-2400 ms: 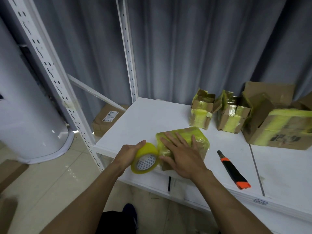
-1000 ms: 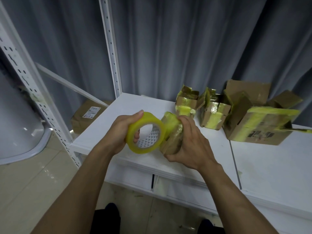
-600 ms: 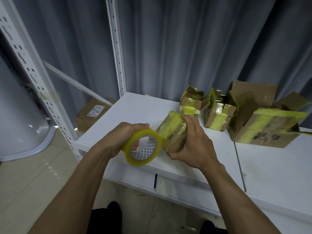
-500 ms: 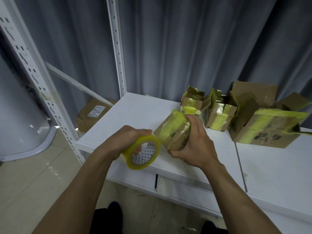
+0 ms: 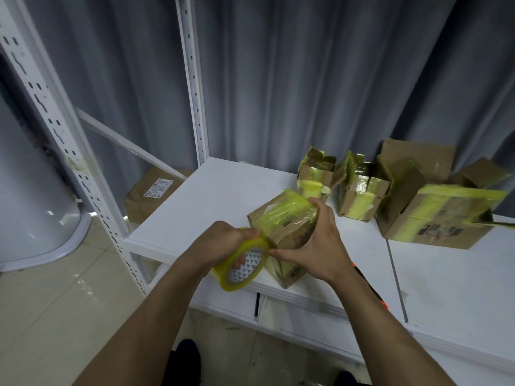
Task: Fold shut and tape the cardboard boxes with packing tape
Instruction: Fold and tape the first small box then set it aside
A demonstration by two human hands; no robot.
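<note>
Since half a second ago the tape roll (image 5: 249, 267) has dropped and swung in against the near-left corner of the taped box (image 5: 284, 218), and the box itself has come down toward the front of the shelf. As I see it from here, the left hand (image 5: 223, 240) grips the roll knuckles up, fingers curled through the core and thumb over the yellow outer band. The right hand (image 5: 320, 246) grips the box from its 3 o'clock side, fingers wrapped over the far top edge, thumb stretched along the near face until its tip meets the roll's rim. The box is tilted, one corner pointing down at the front lip of the white shelf board (image 5: 223, 196); I cannot tell whether that corner rests on it. Yellow tape bands cross the box's top and near face.

At 1 o'clock from the box stand the left carton (image 5: 316, 176) and the middle carton (image 5: 359, 196), close together, flaps up, both striped with yellow tape. At 2 to 3 o'clock the large carton (image 5: 443, 221) lies open with tape along its top edge. At 5 o'clock a box cutter (image 5: 382, 304) is mostly hidden behind the right forearm. At 9 o'clock a labelled parcel (image 5: 150, 196) sits low behind the shelf upright (image 5: 192, 79); a grey curtain (image 5: 306, 79) hangs at 12 o'clock
</note>
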